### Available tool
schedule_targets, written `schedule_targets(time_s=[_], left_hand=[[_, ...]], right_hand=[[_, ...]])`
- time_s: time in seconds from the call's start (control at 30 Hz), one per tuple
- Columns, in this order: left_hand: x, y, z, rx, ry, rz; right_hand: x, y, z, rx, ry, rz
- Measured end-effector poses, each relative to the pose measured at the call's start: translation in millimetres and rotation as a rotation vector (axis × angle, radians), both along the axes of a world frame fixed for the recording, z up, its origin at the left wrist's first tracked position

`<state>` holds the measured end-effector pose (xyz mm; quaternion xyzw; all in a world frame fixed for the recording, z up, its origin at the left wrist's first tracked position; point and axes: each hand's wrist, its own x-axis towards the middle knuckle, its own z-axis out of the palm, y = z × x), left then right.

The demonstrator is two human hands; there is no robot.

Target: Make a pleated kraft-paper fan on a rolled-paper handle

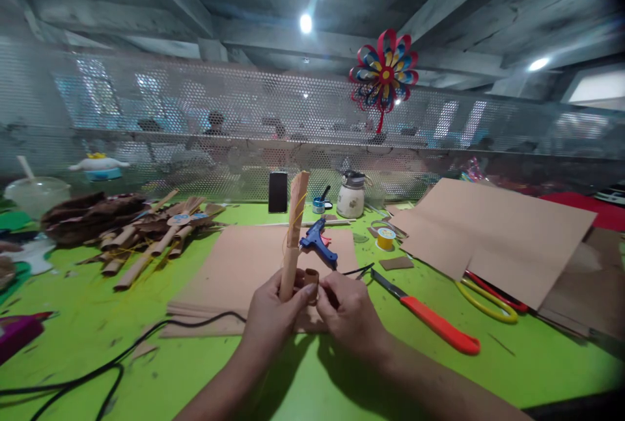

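Note:
My left hand (275, 305) is closed around a long brown paper tube (289, 272), held upright, with a pleated paper piece (297, 209) rising from its top. Yellow thread crosses the pleats. A short rolled paper tube (311, 280) stands between my two hands, against my left thumb. My right hand (347, 304) pinches at its right side, fingertips together. Beyond my hands, a blue glue gun (318, 241) lies on the stacked brown sheets (229, 258). To the right is a knife with an orange handle (439, 324).
Finished-looking pleated paper pieces (168, 232) lie at left. Yellow-handled scissors (488, 304) sit by large brown sheets (502, 232) at right. A thread spool (385, 239), jar (351, 194) and phone (278, 192) stand behind. A black cable (137, 347) crosses the green table (195, 382).

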<state>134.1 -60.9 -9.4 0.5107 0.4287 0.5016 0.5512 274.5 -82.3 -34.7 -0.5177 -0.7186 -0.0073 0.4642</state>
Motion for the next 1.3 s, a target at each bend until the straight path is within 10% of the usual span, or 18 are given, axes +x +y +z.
schedule_targets(time_s=[0.5, 0.73, 1.1, 1.3], left_hand=[[-0.8, -0.7, 0.9, 0.085, 0.152, -0.004], [-2.3, 6.1, -5.7, -0.137, -0.074, -0.181], [-2.4, 6.9, -8.9, -0.202, -0.242, -0.341], [-15.9, 22.4, -0.7, -0.213, -0.397, -0.087]], right_hand=[[3.6, 2.0, 3.5, -0.089, 0.094, 0.124], [3.7, 7.8, 6.4, -0.344, 0.452, 0.228], [4.2, 4.9, 15.3, -0.455, 0.425, 0.281], [4.9, 5.3, 13.2, -0.525, 0.611, 0.408]])
